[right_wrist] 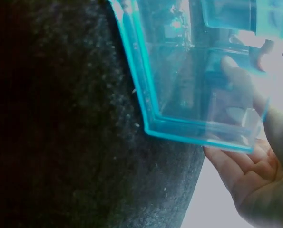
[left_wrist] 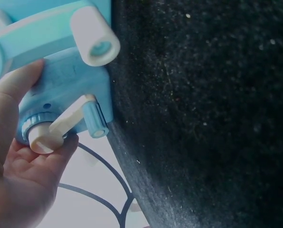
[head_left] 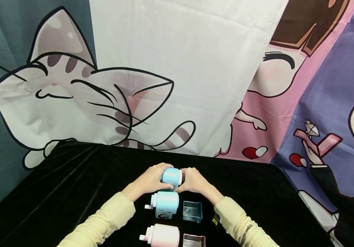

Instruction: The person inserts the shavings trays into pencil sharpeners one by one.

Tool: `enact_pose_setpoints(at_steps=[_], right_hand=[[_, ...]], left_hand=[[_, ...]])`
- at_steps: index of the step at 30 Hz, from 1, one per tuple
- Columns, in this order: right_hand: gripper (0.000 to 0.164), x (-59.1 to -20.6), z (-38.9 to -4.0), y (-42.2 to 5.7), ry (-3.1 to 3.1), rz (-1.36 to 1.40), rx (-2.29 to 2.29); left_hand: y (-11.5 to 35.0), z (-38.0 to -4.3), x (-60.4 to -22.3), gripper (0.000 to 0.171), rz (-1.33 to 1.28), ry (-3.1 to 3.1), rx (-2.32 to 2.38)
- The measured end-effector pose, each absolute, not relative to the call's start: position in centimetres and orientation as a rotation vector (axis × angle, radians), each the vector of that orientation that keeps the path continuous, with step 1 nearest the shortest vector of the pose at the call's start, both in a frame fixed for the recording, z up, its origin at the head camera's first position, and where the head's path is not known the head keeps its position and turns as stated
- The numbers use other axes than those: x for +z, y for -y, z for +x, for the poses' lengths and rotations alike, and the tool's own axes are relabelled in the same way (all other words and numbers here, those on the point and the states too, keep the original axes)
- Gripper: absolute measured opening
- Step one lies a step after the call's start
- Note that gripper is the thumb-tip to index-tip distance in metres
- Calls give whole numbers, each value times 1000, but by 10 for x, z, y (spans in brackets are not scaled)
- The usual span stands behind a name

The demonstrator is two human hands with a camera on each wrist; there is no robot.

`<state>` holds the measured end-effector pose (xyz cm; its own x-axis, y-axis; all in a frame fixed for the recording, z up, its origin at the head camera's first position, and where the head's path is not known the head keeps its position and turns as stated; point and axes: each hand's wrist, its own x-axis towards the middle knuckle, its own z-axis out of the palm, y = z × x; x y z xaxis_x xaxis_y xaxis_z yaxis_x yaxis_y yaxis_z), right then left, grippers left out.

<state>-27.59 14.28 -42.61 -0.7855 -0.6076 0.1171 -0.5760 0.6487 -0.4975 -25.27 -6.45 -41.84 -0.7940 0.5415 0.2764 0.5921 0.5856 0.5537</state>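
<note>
Here: black plush cloth (head_left: 78, 185) beneath | cartoon-printed fabric (head_left: 201, 75) hung behind | both hands (head_left: 152, 179) (head_left: 194, 181) grasping farther blue crank device (head_left: 171, 176)

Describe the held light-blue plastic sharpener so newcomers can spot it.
On black velvety cloth, left hand faces right hand. Between them is the light-blue plastic sharpener. Its crank knob is blue; the standing blue sharpener and pink sharpener nearby have white ones.

A multicoloured printed fabric backdrop (head_left: 189, 61) (a smiling white-and-grey cartoon cat (head_left: 60, 89) at left) hangs beyond a bench (head_left: 257, 195) draped in black velvety cloth (head_left: 93, 171).
</note>
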Motion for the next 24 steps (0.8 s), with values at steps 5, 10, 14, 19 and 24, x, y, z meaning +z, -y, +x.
enact_pose_setpoints(at_steps=[5, 10, 14, 19, 24], right_hand=[[40, -424, -275, -142, -2791, -1020, -805], [41, -423, -275, -142, -2778, -1025, -808], [42, -423, -274, -143, -2764, -1015, -825], [44, -424, -274, -144, -2752, -1011, -830], [47, -426, -273, -144, -2739, -1006, -839]], left_hand=[[65, -253, -418, 60, -980, 2713, -998], [65, -254, -418, 60, -986, 2713, -1000], [65, -254, -419, 60, -983, 2722, -990], [65, -254, -420, 62, -968, 2744, -985], [65, -253, -420, 62, -973, 2746, -981]])
